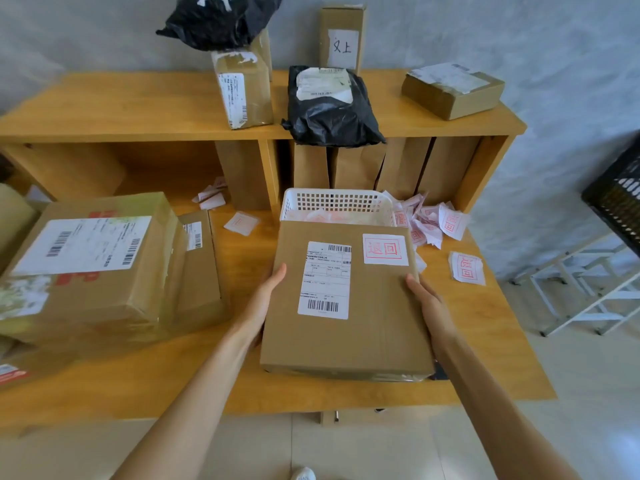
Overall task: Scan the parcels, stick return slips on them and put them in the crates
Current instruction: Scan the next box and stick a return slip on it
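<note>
We hold the flat cardboard parcel (pixel 346 299) between both hands, forearms reaching forward from the lower edge of the view. The left hand (pixel 265 303) lies along the parcel's left edge, the right hand (pixel 427 303) along its right edge. On each hand, a thumb rests on top near the edge, while the remaining fingers are hidden beneath or behind the cardboard, so we cannot tell how far they curl.

The parcel is plain brown and rectangular. A white shipping label (pixel 325 280) with barcodes sits on its upper face, left of centre. A white return slip (pixel 385 249) with red printed characters in a red frame is stuck at the far right corner of that face.

The parcel is over the wooden table (pixel 194 379); whether it rests on the surface or is raised, we cannot tell. Its far edge overlaps the white perforated basket (pixel 337 202). Right of the parcel lies a heap of loose return slips (pixel 436 223). Left of the parcel stands a large carton (pixel 90 268), with a smaller box beside it. Beyond the parcel, a shelf (pixel 138 109) carries more boxes and a black mailer bag (pixel 332 109). Far right of the parcel, a black crate (pixel 620 199) shows at the frame edge.
</note>
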{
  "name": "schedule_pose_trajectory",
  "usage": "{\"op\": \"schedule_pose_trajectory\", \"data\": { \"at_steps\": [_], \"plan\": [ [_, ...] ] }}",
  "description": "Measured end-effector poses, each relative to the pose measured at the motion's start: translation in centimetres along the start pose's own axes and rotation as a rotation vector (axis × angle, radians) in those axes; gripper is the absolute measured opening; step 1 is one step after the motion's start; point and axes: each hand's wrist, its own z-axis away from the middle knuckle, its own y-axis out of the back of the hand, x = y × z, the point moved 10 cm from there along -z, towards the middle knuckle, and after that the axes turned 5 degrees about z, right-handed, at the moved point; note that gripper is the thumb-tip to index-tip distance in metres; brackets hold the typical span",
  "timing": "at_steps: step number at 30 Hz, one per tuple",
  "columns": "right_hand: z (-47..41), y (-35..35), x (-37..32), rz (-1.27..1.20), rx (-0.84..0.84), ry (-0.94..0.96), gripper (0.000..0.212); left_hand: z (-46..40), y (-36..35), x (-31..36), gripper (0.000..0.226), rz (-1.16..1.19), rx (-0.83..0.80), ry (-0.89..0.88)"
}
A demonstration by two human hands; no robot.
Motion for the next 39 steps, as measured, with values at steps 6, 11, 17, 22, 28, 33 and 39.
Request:
{"op": "schedule_pose_trajectory", "data": {
  "at_steps": [6,11,17,22,28,33,39],
  "plan": [
    [1.5,1.6,-9.3,-0.016,-0.01,0.163,0.029,-2.0,-4.3,8.5,0.047,-0.009,-0.103,-0.192],
    [3.6,5.5,-13.4,-0.013,0.071,0.239,0.044,-2.9,-10.6,11.8,0.025,0.007,-0.231,-0.232],
    [8.1,14.6,-14.7,-0.086,0.312,0.259,0.05,-2.9,-22.4,12.2,0.052,-0.007,-0.48,-0.174],
    [13.2,23.0,-15.7,-0.132,0.482,0.318,0.04,-1.3,-33.0,11.2,0.056,-0.048,-0.638,-0.174],
    [18.7,34.5,-15.0,-0.178,0.628,0.374,0.035,1.1,-45.7,6.9,0.062,-0.033,-0.728,-0.127],
    [22.4,45.5,-13.5,-0.208,0.69,0.404,0.037,4.3,-57.2,1.6,0.036,-0.025,-0.796,-0.049],
    [25.2,58.1,-14.7,-0.207,0.738,0.443,0.041,7.1,-70.1,-1.3,0.034,-0.009,-0.862,-0.056]
  ]
}}
